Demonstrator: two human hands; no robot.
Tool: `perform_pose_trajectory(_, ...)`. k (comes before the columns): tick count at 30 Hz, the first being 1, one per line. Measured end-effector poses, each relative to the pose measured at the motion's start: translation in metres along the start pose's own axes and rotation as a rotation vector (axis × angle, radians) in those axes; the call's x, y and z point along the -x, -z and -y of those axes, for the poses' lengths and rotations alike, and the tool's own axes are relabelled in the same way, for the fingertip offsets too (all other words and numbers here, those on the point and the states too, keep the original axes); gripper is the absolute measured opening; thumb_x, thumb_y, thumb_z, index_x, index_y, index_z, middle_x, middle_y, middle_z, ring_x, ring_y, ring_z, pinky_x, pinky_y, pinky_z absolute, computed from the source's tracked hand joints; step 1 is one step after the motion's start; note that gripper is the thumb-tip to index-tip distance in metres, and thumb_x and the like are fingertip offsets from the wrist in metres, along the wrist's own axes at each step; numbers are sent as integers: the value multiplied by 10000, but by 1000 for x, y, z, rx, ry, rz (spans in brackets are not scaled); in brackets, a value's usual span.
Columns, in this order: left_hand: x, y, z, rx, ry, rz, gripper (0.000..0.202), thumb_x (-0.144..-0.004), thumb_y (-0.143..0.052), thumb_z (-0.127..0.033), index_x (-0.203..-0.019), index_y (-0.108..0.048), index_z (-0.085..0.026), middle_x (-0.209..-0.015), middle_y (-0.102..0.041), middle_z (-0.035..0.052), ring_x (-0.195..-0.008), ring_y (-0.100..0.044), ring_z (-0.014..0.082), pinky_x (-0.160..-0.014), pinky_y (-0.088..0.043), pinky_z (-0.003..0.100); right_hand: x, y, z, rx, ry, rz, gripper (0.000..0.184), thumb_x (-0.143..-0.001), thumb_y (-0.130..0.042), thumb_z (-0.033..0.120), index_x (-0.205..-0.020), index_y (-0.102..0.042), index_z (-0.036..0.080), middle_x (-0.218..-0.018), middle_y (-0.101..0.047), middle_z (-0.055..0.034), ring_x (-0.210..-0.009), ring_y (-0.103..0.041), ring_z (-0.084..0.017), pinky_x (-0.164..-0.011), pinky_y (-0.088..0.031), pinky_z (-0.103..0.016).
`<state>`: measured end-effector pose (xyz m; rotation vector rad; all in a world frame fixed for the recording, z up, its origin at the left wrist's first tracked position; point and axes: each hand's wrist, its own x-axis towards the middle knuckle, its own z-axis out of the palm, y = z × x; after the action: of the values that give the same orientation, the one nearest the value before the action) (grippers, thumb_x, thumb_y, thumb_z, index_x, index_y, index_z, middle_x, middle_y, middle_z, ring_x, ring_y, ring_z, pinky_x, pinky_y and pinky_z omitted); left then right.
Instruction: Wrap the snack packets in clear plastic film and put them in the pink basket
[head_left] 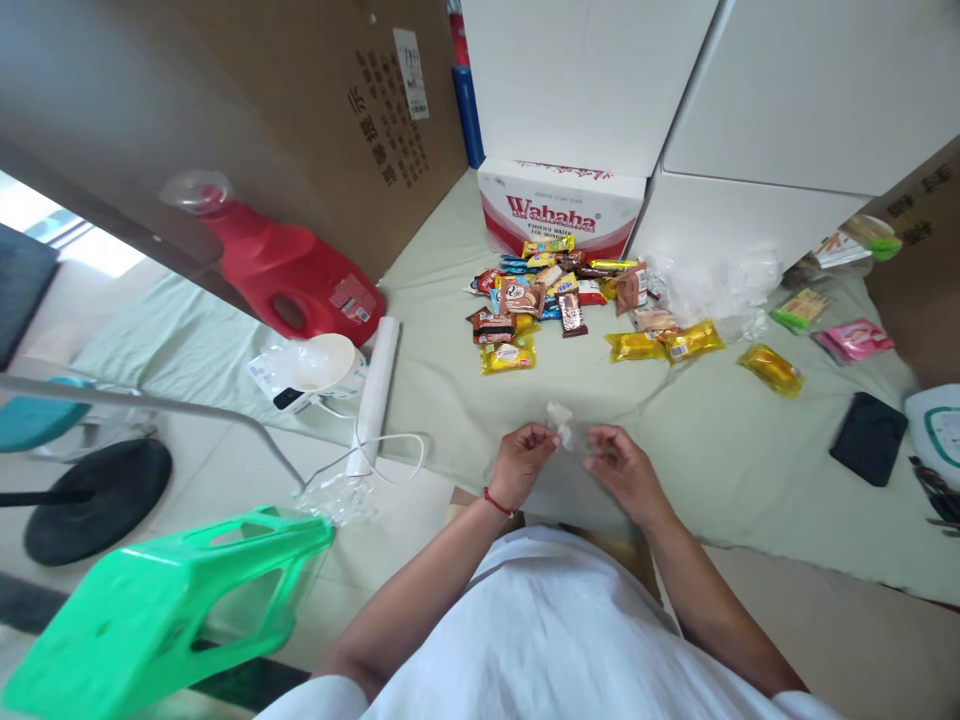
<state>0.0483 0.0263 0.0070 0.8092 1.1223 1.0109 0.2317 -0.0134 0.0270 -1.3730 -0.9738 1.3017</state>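
Note:
My left hand, with a red cord bracelet at the wrist, is closed in a pinch on a small, crumpled piece of white, translucent plastic. The piece sticks up past the fingertips. Just to its right is my right hand, its fingers bent and the fingertips smeared by motion. Whether those fingertips hold part of the plastic, I cannot tell. Beyond both hands lies a pile of wrapped snacks on the pale green cloth. Yellow-wrapped snacks lie to the right of the pile.
A Wahaba-labelled carton stands behind the snacks, beside clear plastic bags. On the left are a red jug, a paper cup, a white roll and a green stool. A black pouch lies at right.

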Motion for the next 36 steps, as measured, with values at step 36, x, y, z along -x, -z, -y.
perform_pose_trajectory(36, 10, -49, -17, -324, -152, 74, 186, -806, -734, -350, -736, -654, -197, -723, -609, -7, -688, -518, 132, -669, -406, 255, 22, 19, -1, 149, 194, -75, 327, -969, -602, 547, -1080, -720, 263, -1024, -714, -55, -877, -632, -203, -813, -505, -332)
